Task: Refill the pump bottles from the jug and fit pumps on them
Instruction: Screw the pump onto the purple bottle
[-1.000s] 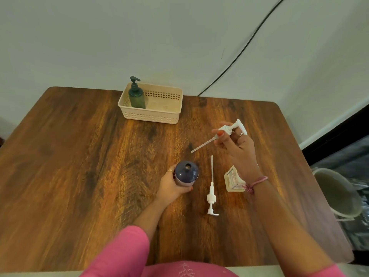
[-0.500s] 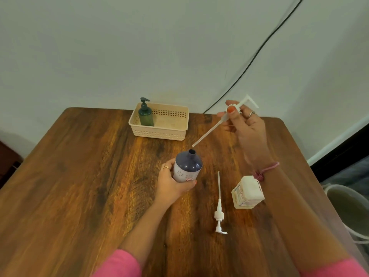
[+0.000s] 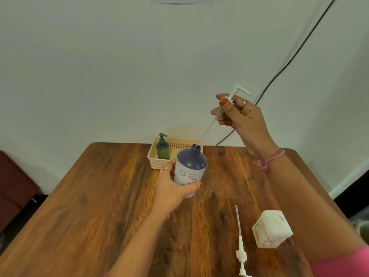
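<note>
Pump-fitting step in hand: left hand [image 3: 171,188] gripping purple bottle [image 3: 189,168] above tabletop [image 3: 99,196], right hand [image 3: 242,116] pinching pump [image 3: 229,98], tube tip at neck; next, likely lowering straight, then screwing collar.

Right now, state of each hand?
Left hand: closed around the bottle.
Right hand: closed on a pump, tube tip at the bottle's neck.
</note>
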Demonstrator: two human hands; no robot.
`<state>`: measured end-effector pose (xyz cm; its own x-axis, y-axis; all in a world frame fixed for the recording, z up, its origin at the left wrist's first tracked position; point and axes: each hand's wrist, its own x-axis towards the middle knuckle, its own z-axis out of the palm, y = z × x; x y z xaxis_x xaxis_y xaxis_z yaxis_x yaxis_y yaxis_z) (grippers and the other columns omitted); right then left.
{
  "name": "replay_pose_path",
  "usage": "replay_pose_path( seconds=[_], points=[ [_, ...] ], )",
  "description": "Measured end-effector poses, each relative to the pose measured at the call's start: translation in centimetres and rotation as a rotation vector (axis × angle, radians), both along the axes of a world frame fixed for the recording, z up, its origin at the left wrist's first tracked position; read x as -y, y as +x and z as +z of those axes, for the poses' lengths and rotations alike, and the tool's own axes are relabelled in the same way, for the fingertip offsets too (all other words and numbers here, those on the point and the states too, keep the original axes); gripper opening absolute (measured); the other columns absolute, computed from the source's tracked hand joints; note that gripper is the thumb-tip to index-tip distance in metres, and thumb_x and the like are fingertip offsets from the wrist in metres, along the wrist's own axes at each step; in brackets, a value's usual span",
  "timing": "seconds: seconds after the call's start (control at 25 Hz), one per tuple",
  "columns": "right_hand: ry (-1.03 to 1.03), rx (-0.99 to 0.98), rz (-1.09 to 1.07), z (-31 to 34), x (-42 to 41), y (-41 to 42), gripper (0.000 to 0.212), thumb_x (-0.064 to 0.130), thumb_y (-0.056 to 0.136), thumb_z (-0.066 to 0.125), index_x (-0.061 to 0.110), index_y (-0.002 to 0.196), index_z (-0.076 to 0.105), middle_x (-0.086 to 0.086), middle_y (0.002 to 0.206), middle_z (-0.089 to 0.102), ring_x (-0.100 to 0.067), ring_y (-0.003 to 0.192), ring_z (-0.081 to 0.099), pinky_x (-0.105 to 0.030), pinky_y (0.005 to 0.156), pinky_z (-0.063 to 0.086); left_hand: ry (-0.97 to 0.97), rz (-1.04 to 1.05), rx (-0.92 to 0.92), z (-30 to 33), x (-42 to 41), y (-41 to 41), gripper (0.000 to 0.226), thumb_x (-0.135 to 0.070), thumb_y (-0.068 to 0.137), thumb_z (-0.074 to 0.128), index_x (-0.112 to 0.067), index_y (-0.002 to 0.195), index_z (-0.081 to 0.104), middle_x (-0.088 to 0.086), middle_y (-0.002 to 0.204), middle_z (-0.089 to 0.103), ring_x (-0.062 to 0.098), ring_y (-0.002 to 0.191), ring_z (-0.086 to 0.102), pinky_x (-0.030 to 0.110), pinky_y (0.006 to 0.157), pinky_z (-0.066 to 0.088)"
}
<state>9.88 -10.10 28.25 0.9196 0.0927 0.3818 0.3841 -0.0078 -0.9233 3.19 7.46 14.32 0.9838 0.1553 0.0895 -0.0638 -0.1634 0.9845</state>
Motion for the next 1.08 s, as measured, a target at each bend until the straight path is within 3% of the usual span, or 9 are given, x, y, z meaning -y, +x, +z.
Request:
replay_pose_path(
  seconds=[0.24,0.44,0.56,0.68,0.84,1.0,1.08],
  points=[
    [-0.196,0.065,0.086,1.9,-1.6,-0.2,0.025,0.024,0.093,0.056,0.018,0.116,0.062,-0.004,0.095,0.073,-0.005,0.085,0.068,-0.027,0.078,0.054,-0.017,-0.017,0.014,2.7,-0.2,0.5,0.065,-0.019,0.061,0.089,-0.04,0.105,0.047,-0.011,0.105,0.06,0.007,0.093,0.059,0.011,0.057,0.051],
    [-0.282,0.085,0.135,2.4,-2.2,-0.1,0.026,0.023,0.092,0.057,0.017,0.117,0.062,0.0,0.101,0.072,-0.008,0.096,0.067,-0.029,0.084,0.054,-0.028,-0.046,0.042,4.5,0.1,0.8,0.063,-0.031,0.055,0.089,-0.042,0.099,0.046,-0.012,0.105,0.057,0.008,0.097,0.058,0.016,0.063,0.053],
    [-0.324,0.078,0.158,2.3,-2.2,0.0,0.025,0.022,0.092,0.058,0.017,0.116,0.064,0.001,0.104,0.072,-0.011,0.098,0.067,-0.029,0.084,0.055,-0.04,-0.06,0.056,5.7,0.3,0.7,0.059,-0.024,0.062,0.089,-0.045,0.093,0.043,-0.021,0.099,0.054,0.002,0.091,0.055,0.009,0.057,0.049],
    [-0.351,0.067,0.174,2.2,-2.0,0.0,0.023,0.022,0.091,0.059,0.021,0.113,0.065,0.005,0.104,0.071,-0.011,0.098,0.066,-0.023,0.081,0.055,-0.035,-0.058,0.075,6.5,0.2,0.8,0.058,-0.022,0.065,0.087,-0.045,0.094,0.043,-0.023,0.096,0.051,-0.002,0.087,0.052,0.007,0.055,0.047],
    [-0.379,0.062,0.179,1.9,-2.3,0.0,0.026,0.025,0.087,0.065,0.02,0.112,0.068,0.005,0.109,0.07,-0.007,0.099,0.066,-0.022,0.086,0.052,-0.031,-0.035,0.099,6.9,0.0,1.0,0.067,-0.024,0.062,0.089,-0.038,0.11,0.045,-0.015,0.104,0.055,0.003,0.095,0.054,0.013,0.064,0.048],
    [-0.422,0.038,0.196,2.0,-1.8,-0.1,0.034,0.033,0.081,0.066,0.023,0.113,0.066,0.009,0.112,0.069,-0.004,0.104,0.063,-0.022,0.092,0.05,-0.028,-0.042,0.126,7.3,-0.1,1.0,0.06,-0.021,0.061,0.089,-0.042,0.098,0.047,-0.015,0.103,0.057,-0.002,0.092,0.054,0.01,0.062,0.05],
    [-0.304,-0.023,0.254,2.1,-1.2,-0.2,0.035,0.025,0.084,0.064,0.022,0.118,0.062,0.004,0.116,0.068,-0.007,0.107,0.063,-0.023,0.092,0.05,-0.029,-0.043,0.124,7.2,-0.1,1.0,0.059,-0.021,0.061,0.089,-0.043,0.096,0.047,-0.017,0.102,0.056,-0.006,0.089,0.054,0.008,0.061,0.049]
  ],
)
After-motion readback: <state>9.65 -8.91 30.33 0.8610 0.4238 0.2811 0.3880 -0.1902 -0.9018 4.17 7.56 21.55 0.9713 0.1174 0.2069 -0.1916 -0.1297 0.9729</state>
